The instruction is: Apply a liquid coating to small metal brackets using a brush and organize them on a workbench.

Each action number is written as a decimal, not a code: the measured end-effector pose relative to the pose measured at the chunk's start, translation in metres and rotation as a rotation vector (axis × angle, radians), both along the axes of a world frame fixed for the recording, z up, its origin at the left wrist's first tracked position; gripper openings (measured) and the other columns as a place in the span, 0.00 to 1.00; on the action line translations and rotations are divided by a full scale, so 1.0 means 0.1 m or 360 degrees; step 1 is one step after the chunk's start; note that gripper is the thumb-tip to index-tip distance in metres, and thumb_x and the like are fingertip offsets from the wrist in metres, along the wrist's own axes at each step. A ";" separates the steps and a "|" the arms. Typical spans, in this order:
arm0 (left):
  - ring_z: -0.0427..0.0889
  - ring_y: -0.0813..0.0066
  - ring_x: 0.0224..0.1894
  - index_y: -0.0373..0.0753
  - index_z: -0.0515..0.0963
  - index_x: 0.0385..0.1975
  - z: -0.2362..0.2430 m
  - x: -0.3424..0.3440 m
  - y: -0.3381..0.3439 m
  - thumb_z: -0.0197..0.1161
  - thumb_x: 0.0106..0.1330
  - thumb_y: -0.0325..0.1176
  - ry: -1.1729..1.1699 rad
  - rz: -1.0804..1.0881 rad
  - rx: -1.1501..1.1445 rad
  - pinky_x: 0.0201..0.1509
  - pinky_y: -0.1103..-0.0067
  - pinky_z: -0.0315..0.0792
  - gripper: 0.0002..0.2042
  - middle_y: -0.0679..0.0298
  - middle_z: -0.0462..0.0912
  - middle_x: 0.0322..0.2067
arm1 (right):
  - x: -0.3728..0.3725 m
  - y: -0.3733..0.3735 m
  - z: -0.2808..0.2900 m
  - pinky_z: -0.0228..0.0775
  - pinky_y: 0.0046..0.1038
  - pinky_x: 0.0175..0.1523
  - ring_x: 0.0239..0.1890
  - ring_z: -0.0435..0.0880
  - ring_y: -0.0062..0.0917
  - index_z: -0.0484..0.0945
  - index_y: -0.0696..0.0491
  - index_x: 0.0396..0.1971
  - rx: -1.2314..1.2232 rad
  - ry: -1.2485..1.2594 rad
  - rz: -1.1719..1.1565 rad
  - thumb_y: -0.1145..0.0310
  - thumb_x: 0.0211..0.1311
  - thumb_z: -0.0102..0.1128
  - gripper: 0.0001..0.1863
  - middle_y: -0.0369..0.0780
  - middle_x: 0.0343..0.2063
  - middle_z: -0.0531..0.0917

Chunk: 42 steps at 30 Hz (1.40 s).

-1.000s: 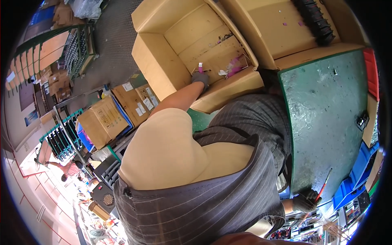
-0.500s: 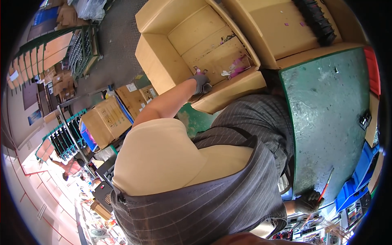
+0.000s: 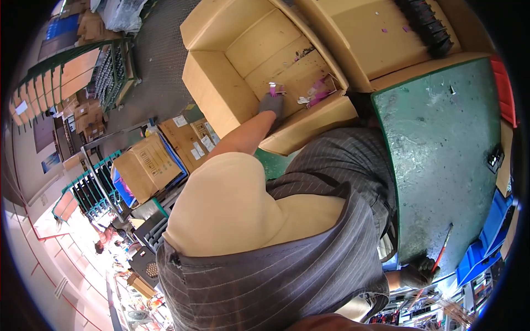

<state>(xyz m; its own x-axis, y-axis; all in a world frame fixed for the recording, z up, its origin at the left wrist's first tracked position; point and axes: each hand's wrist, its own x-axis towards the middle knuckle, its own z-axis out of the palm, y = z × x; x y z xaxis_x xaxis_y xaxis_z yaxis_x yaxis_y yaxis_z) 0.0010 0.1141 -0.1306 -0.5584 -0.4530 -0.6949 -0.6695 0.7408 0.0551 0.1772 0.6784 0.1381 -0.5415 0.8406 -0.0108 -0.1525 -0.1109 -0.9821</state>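
Note:
My left hand, in a grey glove, reaches over the near side of an open cardboard box. A small purple and silver piece is at its fingertips, which seem closed on it; the glove hides part of the grip. More purple and white scraps lie on the box floor to the right. At the lower right, my right hand, in a dark glove, is closed around a thin red stick with a grey tip. The stick slants up over the corner of a worn green tabletop.
A second cardboard box with a row of black parts adjoins the first. Blue bins and a red bin line the table's far right. Taped cartons stand at left; a person is in the distance.
My left hand has reached farther into the box, and the purple and silver piece has moved inward with it. My right hand and the red stick have barely moved.

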 end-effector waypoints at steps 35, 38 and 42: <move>0.77 0.53 0.38 0.37 0.74 0.37 0.91 -1.06 -0.57 0.58 0.55 0.42 0.1241 0.0286 0.0030 0.42 0.67 0.70 0.16 0.51 0.78 0.34 | -0.08 0.03 -0.02 0.47 0.21 0.21 0.17 0.57 0.21 0.76 0.60 0.35 0.0130 -0.0211 -0.0146 0.69 0.50 0.45 0.15 0.36 0.15 0.60; 0.77 0.55 0.40 0.41 0.73 0.43 1.05 -1.00 -0.59 0.59 0.55 0.40 0.1535 0.0108 -0.0091 0.45 0.69 0.70 0.17 0.52 0.78 0.36 | 0.05 0.21 -0.09 0.48 0.21 0.22 0.17 0.57 0.21 0.76 0.60 0.36 0.0384 -0.0425 -0.0071 0.68 0.49 0.46 0.16 0.36 0.16 0.60; 0.77 0.60 0.44 0.47 0.73 0.49 0.92 -0.82 -0.20 0.59 0.55 0.42 0.0898 -0.0092 0.0922 0.48 0.74 0.69 0.20 0.54 0.78 0.41 | -0.01 0.15 -0.10 0.48 0.21 0.22 0.18 0.57 0.21 0.75 0.60 0.36 0.0187 -0.0209 -0.0205 0.68 0.49 0.46 0.16 0.36 0.16 0.60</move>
